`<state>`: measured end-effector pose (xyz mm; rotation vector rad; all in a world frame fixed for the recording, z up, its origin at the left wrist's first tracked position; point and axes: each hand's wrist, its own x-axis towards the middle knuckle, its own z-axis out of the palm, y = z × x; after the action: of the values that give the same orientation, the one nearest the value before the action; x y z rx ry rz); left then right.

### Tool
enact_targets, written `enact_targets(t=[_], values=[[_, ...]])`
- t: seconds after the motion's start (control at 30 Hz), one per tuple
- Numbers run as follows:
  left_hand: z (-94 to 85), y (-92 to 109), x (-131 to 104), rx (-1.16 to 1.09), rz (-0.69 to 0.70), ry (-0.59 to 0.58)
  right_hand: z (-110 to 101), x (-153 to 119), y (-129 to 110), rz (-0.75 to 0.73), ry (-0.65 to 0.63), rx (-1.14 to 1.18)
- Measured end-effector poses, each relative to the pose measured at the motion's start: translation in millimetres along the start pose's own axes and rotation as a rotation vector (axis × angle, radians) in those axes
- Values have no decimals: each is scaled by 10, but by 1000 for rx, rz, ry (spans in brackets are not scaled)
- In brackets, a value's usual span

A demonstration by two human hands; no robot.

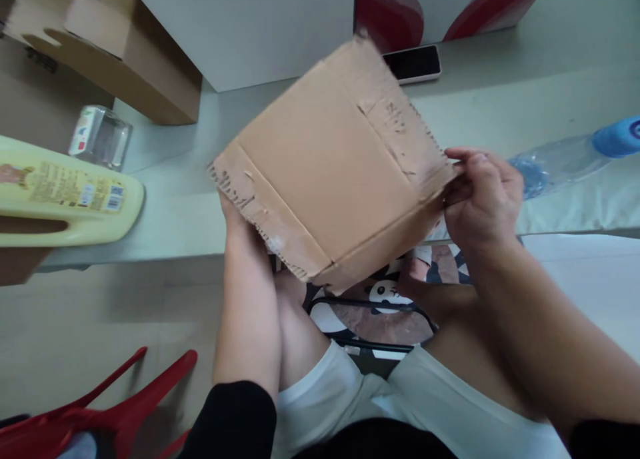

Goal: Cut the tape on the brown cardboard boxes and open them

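Observation:
A worn piece of brown cardboard (325,172), creased into panels with ragged, torn edges, is tilted above my lap. My right hand (483,196) is closed on its right corner, thumb on top and fingers curled at the edge. Only a sliver of my left hand (226,206) shows at the cardboard's left edge; its fingers are hidden behind the sheet. Just beyond my right hand, a clear plastic bottle (560,169) with a blue cap lies on its side. Behind the cardboard's far corner is a dark-screened phone (415,64).
A pale cloth-covered table (500,99) spans the view. On it stand a white box (250,26), a red-and-white carton (450,9), brown cardboard boxes (160,79), a clear container (103,136) and a yellow jug (115,202). Red stool legs (150,392) are at lower left.

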<state>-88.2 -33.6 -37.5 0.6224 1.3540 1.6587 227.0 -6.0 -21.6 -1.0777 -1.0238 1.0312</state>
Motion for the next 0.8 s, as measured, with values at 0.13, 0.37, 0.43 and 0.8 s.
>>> enact_targets(t=[0.13,0.37,0.43,0.8], values=[[130,158,-174,-125,89,-107,-51,27,67,-133,-40,-180],[37,129,-105,-146,146,-20,-19,20,182,162,-219,-37],[28,116,-89,-167,136,-25,-6,-9,194,309,-319,-32],[19,220,-130,-176,145,36,138,-146,176,323,-215,-42]])
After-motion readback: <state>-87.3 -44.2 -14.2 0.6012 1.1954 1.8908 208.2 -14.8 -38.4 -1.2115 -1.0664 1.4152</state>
